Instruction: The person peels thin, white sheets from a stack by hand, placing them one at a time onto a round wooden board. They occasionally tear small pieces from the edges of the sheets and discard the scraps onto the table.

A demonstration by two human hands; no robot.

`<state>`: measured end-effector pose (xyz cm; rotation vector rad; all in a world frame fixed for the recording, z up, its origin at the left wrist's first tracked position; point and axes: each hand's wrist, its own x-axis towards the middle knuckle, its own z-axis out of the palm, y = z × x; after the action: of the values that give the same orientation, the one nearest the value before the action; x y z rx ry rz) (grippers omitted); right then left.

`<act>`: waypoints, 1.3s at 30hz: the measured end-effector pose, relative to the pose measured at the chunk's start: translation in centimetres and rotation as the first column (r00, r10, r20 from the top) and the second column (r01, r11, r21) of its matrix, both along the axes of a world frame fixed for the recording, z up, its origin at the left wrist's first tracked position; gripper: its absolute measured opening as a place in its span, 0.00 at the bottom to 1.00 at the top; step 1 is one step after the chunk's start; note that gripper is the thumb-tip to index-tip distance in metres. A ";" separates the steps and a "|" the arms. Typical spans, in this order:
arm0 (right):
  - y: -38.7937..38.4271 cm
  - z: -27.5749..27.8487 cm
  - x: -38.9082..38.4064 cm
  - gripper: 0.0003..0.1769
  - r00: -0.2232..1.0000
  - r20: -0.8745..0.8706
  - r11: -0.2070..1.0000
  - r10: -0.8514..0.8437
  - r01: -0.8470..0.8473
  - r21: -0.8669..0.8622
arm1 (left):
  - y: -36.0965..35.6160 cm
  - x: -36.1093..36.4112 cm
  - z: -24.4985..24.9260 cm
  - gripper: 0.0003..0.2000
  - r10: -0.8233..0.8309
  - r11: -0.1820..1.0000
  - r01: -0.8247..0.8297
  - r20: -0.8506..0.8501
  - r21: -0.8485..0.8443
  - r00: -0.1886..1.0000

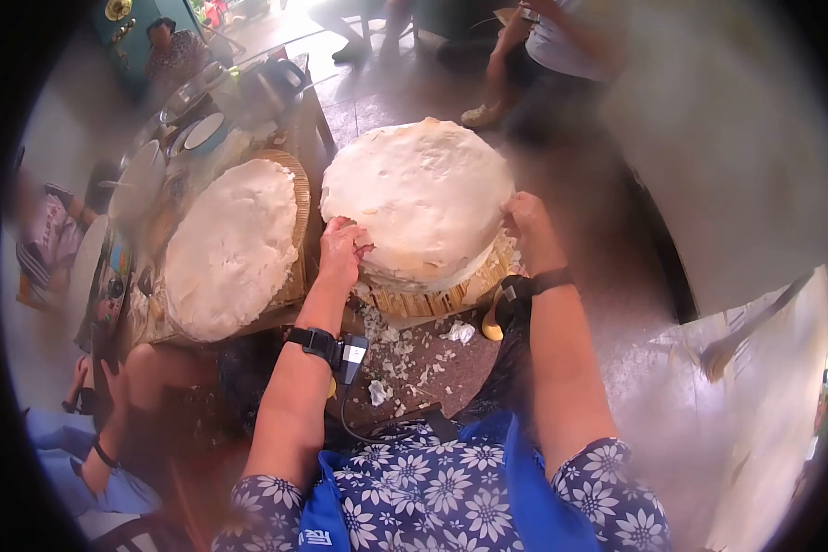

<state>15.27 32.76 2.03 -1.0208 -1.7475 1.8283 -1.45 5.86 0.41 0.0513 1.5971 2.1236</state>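
Note:
In front of me stands a thick stack of thin round white pancakes [419, 198], with a wrinkled top surface and ragged layered edges. It rests on a round straw mat [423, 304]. My left hand [342, 250] is at the stack's near left edge, its fingers curled and pinched at the rim. On the right rim, my right hand [530, 221] is closed, with thumb and fingers pressed together at the pancake's edge. What exactly lies between the fingertips is partly hidden. Both wrists wear black straps, the left one with a small box [351, 359].
Left of me, another white pancake stack [235, 248] lies on a straw mat [301, 207] on a cluttered table. White crumbs [405, 359] litter the brown surface below the stack. A broom [718, 359] is at right. Several people sit or stand around, one person's arm [110, 414] nearby at lower left.

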 end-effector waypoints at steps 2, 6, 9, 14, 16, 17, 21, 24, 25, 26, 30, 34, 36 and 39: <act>-0.2 0.3 0.7 0.02 0.993 -0.114 1.000 0.020 -0.020 -0.004 | 0.3 0.4 0.9 0.23 -0.008 1.000 0.008 -0.063 -0.003 0.998; -1.1 1.6 1.2 0.02 0.988 -0.154 0.999 -0.008 -0.001 -0.053 | 0.4 1.9 2.5 0.23 0.007 1.000 -0.005 -0.117 0.016 0.993; -0.9 1.3 0.9 0.01 0.995 -0.099 0.999 -0.005 0.001 -0.046 | 0.1 2.3 0.6 0.19 0.066 0.993 -0.072 -0.070 -0.090 0.995; 0.2 -0.4 -0.1 0.01 1.000 0.020 0.999 -0.019 0.019 0.026 | -0.1 1.3 -1.4 0.12 0.002 0.978 0.004 0.030 -0.208 1.000; 0.8 -1.0 -0.7 0.02 0.997 0.063 0.997 -0.039 0.034 0.069 | 0.0 1.3 -0.7 0.12 -0.005 0.974 0.013 0.035 -0.228 0.999; 1.1 -1.3 -1.0 0.02 0.997 0.063 0.996 -0.054 0.049 0.071 | 0.2 1.4 -0.4 0.12 0.002 0.972 0.008 0.042 -0.234 0.999; 2.1 -2.7 -0.9 0.03 0.997 0.024 0.996 -0.073 0.072 0.043 | 0.7 1.7 -0.2 0.12 -0.028 0.965 0.034 0.027 -0.258 0.999; 2.7 -2.8 -1.0 0.03 0.994 0.053 0.995 -0.095 0.093 0.046 | 1.1 1.8 0.0 0.11 -0.052 0.953 0.057 0.026 -0.296 0.998; 2.7 -2.5 -1.0 0.03 0.991 0.079 0.993 -0.109 0.106 0.053 | 1.1 1.6 -0.2 0.11 -0.070 0.953 0.072 0.020 -0.293 0.997; 2.8 -2.6 -1.0 0.03 0.991 0.073 0.993 -0.110 0.107 0.056 | 0.9 1.3 -0.5 0.10 -0.088 0.953 0.088 0.013 -0.290 0.996; 5.5 -6.2 -2.1 0.03 0.992 0.110 0.982 -0.057 0.036 0.187 | 0.4 1.2 -1.0 0.09 -0.092 0.952 0.109 0.071 -0.285 0.993; 8.0 -9.2 -2.6 0.06 0.980 0.195 0.913 -0.046 -0.038 0.407 | 0.2 2.3 -1.1 0.10 0.010 0.956 0.007 0.056 -0.294 0.998; 5.0 -3.9 -1.4 0.07 0.951 0.291 0.937 -0.103 -0.006 0.349 | 0.2 2.7 -1.7 0.12 0.045 0.960 -0.032 0.040 -0.278 0.998; 4.9 -4.4 -1.2 0.07 0.971 0.205 0.914 -0.124 0.031 0.406 | 0.2 3.3 -2.4 0.14 0.025 0.961 -0.017 0.024 -0.277 0.999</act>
<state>14.05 37.61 -2.38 -1.1381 -2.0696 1.2646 1.86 6.04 -2.01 -0.0865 1.8693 1.8873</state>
